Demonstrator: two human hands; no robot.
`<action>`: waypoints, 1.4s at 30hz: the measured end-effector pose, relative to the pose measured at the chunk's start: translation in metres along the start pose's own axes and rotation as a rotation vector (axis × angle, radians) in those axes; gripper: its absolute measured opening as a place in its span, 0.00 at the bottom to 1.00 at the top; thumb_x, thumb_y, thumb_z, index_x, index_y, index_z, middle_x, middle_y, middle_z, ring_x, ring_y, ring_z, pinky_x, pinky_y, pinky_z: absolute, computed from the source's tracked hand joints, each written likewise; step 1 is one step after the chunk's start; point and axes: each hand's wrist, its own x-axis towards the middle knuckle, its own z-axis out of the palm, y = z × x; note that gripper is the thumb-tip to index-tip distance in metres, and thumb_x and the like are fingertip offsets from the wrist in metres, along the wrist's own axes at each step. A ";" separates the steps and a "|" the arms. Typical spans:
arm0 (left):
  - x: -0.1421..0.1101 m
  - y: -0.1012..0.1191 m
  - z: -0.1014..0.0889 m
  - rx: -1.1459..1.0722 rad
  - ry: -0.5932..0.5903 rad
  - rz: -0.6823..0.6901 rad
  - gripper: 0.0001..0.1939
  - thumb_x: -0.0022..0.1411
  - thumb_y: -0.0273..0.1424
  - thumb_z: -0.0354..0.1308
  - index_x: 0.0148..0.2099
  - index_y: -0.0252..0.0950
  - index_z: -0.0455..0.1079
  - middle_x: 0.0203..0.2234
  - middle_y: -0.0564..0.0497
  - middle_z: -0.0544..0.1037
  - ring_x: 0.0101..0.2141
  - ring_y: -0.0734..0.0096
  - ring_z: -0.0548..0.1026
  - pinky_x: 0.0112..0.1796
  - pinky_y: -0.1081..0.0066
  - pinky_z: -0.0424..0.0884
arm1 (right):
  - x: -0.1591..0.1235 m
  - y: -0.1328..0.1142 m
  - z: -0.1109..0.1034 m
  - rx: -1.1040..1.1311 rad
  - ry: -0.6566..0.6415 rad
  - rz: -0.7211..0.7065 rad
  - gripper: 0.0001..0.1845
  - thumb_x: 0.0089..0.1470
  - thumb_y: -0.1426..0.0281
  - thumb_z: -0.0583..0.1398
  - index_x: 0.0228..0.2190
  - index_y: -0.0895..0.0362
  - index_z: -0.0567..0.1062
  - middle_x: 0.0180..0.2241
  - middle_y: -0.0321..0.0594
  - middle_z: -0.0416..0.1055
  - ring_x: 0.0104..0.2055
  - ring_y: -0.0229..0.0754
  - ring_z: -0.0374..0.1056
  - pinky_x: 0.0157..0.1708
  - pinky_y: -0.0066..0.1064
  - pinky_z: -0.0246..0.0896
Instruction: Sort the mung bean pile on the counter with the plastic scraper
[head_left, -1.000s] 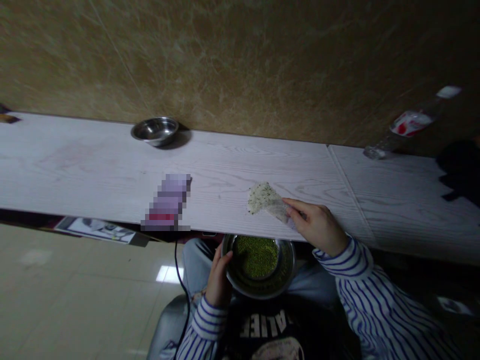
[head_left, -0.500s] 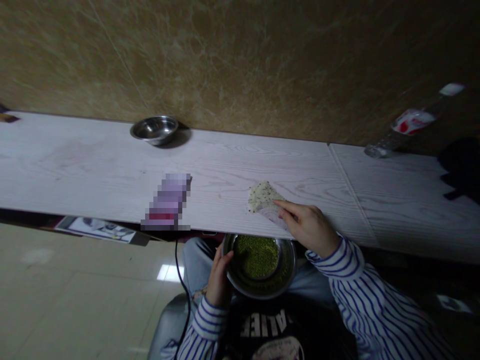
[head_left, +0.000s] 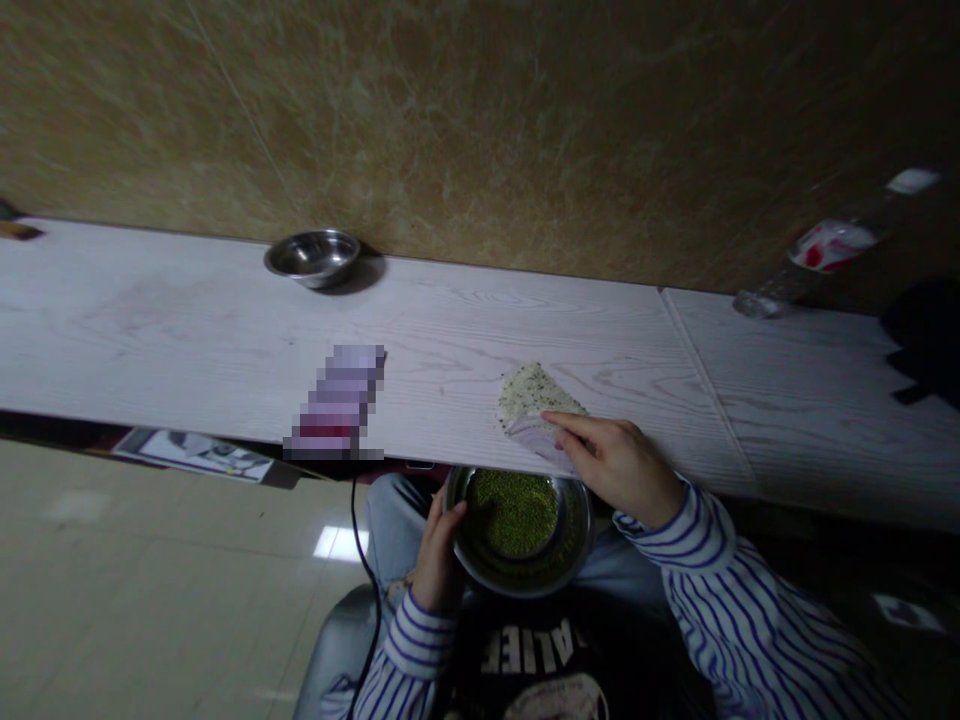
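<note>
Holding bean bowl (head_left: 517,580), shirt lettering (head_left: 532,650), bottle label (head_left: 834,246)

The head-worn camera looks forward and down over the counter (head_left: 442,330).

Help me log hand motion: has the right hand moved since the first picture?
Yes. Against the table seam, the right hand has moved left, its fingertips now farther from the seam.
</note>
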 end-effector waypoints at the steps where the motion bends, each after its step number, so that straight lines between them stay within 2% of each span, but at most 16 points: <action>1: 0.000 0.000 0.000 0.001 0.001 0.001 0.22 0.56 0.35 0.65 0.54 0.40 0.77 0.54 0.45 0.79 0.59 0.52 0.71 0.62 0.53 0.60 | 0.000 0.000 0.001 -0.006 0.000 -0.001 0.18 0.59 0.76 0.59 0.48 0.55 0.81 0.45 0.42 0.82 0.43 0.45 0.81 0.48 0.37 0.76; 9: -0.002 0.002 0.002 0.013 0.011 0.003 0.22 0.56 0.35 0.65 0.53 0.40 0.77 0.51 0.46 0.81 0.57 0.51 0.74 0.60 0.52 0.63 | 0.006 0.005 0.002 -0.037 0.020 0.067 0.18 0.59 0.76 0.59 0.49 0.57 0.81 0.44 0.43 0.81 0.42 0.47 0.81 0.47 0.37 0.76; 15: -0.002 0.003 0.002 0.047 0.018 0.016 0.23 0.56 0.36 0.64 0.54 0.39 0.77 0.53 0.45 0.80 0.58 0.51 0.73 0.60 0.52 0.63 | 0.007 0.003 0.005 -0.010 -0.006 0.039 0.18 0.59 0.75 0.59 0.49 0.55 0.81 0.46 0.42 0.81 0.43 0.45 0.80 0.49 0.37 0.76; 22: -0.001 0.003 0.003 0.046 -0.013 0.013 0.23 0.56 0.36 0.64 0.55 0.39 0.76 0.54 0.44 0.79 0.58 0.51 0.72 0.61 0.53 0.62 | 0.015 0.005 0.008 -0.016 0.028 0.035 0.18 0.60 0.75 0.57 0.49 0.53 0.81 0.46 0.40 0.81 0.45 0.44 0.80 0.49 0.36 0.75; 26: 0.000 0.002 0.003 0.052 -0.012 0.017 0.23 0.56 0.36 0.64 0.54 0.40 0.77 0.53 0.45 0.80 0.58 0.51 0.72 0.61 0.54 0.62 | 0.019 0.001 0.009 -0.024 -0.026 0.000 0.19 0.61 0.74 0.57 0.50 0.53 0.80 0.46 0.41 0.82 0.46 0.45 0.80 0.50 0.38 0.75; 30: 0.003 -0.001 -0.001 0.045 0.017 0.038 0.23 0.54 0.38 0.65 0.52 0.41 0.78 0.51 0.46 0.80 0.56 0.51 0.74 0.59 0.53 0.65 | 0.017 -0.001 0.004 -0.010 -0.085 -0.019 0.19 0.60 0.76 0.58 0.49 0.53 0.81 0.45 0.41 0.82 0.44 0.44 0.80 0.47 0.37 0.76; 42: -0.001 0.004 0.003 -0.003 0.035 -0.011 0.22 0.56 0.35 0.64 0.54 0.40 0.76 0.53 0.47 0.80 0.59 0.54 0.71 0.61 0.56 0.61 | 0.003 0.004 0.000 0.056 -0.048 0.043 0.18 0.59 0.76 0.58 0.47 0.54 0.82 0.45 0.41 0.82 0.43 0.44 0.80 0.48 0.34 0.76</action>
